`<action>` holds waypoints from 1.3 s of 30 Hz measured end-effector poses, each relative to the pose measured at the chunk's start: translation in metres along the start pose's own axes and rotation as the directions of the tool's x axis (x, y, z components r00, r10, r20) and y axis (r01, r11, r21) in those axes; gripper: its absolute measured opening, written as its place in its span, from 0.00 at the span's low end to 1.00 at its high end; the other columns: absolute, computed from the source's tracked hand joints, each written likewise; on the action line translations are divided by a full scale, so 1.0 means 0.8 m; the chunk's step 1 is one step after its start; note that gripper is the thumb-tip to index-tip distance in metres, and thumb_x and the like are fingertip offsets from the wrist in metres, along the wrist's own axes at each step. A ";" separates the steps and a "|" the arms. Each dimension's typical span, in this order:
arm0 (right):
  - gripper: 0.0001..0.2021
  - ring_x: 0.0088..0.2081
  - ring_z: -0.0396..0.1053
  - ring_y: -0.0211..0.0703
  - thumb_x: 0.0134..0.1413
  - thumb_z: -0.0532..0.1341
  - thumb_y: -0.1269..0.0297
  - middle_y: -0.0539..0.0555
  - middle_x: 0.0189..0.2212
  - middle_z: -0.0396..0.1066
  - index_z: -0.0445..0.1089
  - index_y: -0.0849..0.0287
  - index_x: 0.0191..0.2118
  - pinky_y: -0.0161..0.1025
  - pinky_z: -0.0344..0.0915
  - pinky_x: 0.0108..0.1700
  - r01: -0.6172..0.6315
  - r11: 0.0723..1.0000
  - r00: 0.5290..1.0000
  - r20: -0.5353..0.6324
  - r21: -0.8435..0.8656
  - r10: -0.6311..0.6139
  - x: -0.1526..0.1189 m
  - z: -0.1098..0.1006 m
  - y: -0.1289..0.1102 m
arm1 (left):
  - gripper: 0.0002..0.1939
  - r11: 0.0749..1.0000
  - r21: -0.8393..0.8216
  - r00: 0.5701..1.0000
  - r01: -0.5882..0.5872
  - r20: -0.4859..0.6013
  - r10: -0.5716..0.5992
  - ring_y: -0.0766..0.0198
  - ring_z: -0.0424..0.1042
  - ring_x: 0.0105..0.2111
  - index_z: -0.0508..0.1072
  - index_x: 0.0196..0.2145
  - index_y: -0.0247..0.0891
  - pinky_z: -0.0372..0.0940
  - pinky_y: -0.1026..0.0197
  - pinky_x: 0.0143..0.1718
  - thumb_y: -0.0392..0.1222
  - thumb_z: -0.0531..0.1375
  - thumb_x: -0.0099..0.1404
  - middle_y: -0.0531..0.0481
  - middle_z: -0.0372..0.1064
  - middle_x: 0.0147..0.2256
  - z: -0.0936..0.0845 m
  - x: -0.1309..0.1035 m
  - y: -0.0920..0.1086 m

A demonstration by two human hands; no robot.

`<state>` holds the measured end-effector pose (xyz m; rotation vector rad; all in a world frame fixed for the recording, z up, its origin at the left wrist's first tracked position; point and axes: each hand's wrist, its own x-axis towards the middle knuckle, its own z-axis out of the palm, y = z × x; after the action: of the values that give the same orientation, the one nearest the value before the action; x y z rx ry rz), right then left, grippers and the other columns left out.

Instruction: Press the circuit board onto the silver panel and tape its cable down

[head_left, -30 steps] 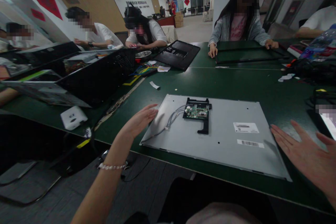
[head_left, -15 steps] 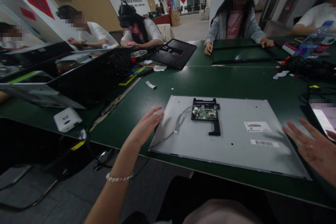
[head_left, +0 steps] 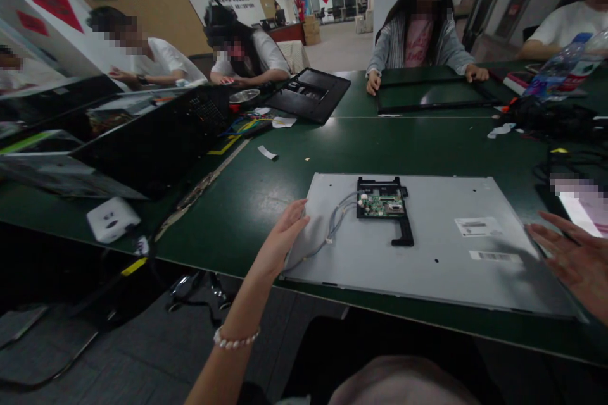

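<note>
A flat grey display panel (head_left: 361, 266) lies back side up on the green table in front of me. On its back sit a black bracket (head_left: 405, 231) with a green circuit board (head_left: 382, 204), grey cables (head_left: 331, 228) and a white label (head_left: 477, 227). My left hand (head_left: 287, 231), a beaded bracelet on its wrist, is at the panel's left edge with fingers stretched out. At the right edge is my right hand (head_left: 572, 259), its fingers spread. Neither hand is wrapped round anything; whether the fingertips touch the panel I cannot tell.
Across the green table (head_left: 266, 196), a person holds a black frame (head_left: 437, 105). A black cover (head_left: 311, 95) lies further left. Open computer cases (head_left: 156, 139) and a white box (head_left: 113, 220) stand at left. A lit phone (head_left: 577, 205), bottles (head_left: 565, 66) and black cables are at right.
The panel and both my hands appear further right in the view, while the background has shifted slightly left. The fingers of both hands stay stretched out beside the panel.
</note>
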<state>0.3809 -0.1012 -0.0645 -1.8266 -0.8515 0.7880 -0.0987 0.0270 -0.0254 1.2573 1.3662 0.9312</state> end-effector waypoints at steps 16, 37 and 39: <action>0.22 0.63 0.62 0.52 0.56 0.59 0.47 0.65 0.61 0.66 0.69 0.39 0.56 0.38 0.70 0.26 -0.135 0.941 0.990 0.014 0.309 0.137 0.032 -0.023 0.050 | 0.29 0.939 0.327 0.993 -0.103 0.093 0.076 0.53 0.64 0.61 0.60 0.63 0.47 0.61 0.51 0.60 0.52 0.53 0.66 0.46 0.64 0.62 0.024 -0.003 -0.005; 0.50 0.72 0.35 0.63 0.52 0.65 0.43 0.59 0.74 0.31 0.37 0.45 0.73 0.62 0.48 0.67 0.801 0.537 0.533 0.727 -0.266 -0.434 0.053 0.149 -0.116 | 0.32 0.694 0.656 0.952 -0.299 0.154 0.265 0.50 0.50 0.68 0.60 0.65 0.36 0.46 0.43 0.69 0.55 0.48 0.69 0.40 0.56 0.66 0.038 0.006 -0.041; 0.52 0.72 0.34 0.63 0.51 0.66 0.43 0.62 0.74 0.31 0.36 0.48 0.73 0.62 0.48 0.67 0.782 0.580 0.519 0.755 -0.229 -0.401 0.068 0.174 -0.117 | 0.33 0.662 0.687 0.952 -0.301 0.172 0.254 0.49 0.48 0.69 0.59 0.66 0.35 0.45 0.43 0.69 0.55 0.47 0.70 0.39 0.53 0.67 0.039 0.007 -0.040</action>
<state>0.2789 0.0397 -0.0352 -1.4608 -2.2743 0.6979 -0.0738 0.0244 -0.0632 2.1200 1.5720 0.5437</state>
